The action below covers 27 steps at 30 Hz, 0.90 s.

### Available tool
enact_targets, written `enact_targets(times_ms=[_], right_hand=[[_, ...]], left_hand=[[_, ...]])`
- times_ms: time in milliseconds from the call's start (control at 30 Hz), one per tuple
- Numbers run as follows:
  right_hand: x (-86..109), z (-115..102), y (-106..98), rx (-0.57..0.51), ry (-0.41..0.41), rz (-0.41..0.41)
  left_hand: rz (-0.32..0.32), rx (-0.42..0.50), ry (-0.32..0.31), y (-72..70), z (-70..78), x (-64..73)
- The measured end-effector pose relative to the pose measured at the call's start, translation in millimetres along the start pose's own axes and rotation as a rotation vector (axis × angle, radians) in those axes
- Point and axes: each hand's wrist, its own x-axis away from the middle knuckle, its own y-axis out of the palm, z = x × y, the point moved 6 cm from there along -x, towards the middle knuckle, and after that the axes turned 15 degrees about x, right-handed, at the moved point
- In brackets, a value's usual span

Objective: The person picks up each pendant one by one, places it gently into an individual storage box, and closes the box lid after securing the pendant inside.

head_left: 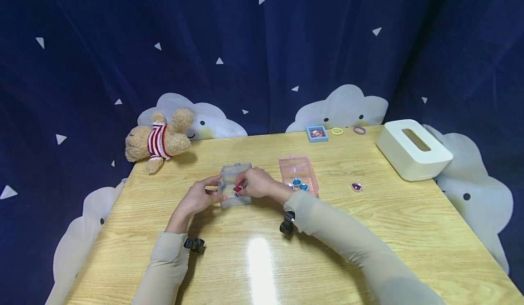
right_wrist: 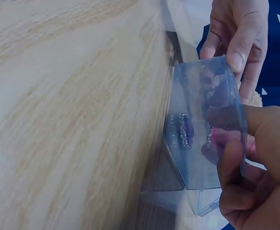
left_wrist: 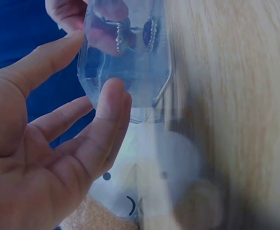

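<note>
A clear bluish plastic box [head_left: 236, 170] stands on the table with its lid open toward the back. My left hand [head_left: 199, 197] holds it by the left end, thumb at the front corner and fingers farther back. Inside the box, my right hand [head_left: 256, 183] pinches a red gem [head_left: 238, 189] with a beaded silver rim. Through the clear wall in the left wrist view, a dark purple gem [left_wrist: 150, 34] lies on the box floor below the red one. To the right stands an open pink box [head_left: 313, 177] with blue gems [head_left: 296, 182] in it, partly hidden by my right wrist.
A dark pink gem [head_left: 356, 186] lies on the table at right. Along the back edge are a blue square case [head_left: 317, 134], a yellow ring [head_left: 337, 131] and a purple ring [head_left: 359, 130]. A white tissue box [head_left: 413, 155] stands far right; a teddy bear [head_left: 158, 141] lies back left.
</note>
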Motion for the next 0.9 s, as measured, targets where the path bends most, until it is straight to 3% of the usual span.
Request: enact_targets(times_ms=[567, 900], right_hand=[[1.2, -0.8, -0.8, -0.001, 0.041, -0.027], [5.1, 3.3, -8.2, -0.104, 0.001, -0.006]], left_hand=[[-0.003, -0.034, 0.014, -1.0, 0.3, 0.4], [-0.007, -0.035, 0.010, -1.2, -0.9, 0.2]])
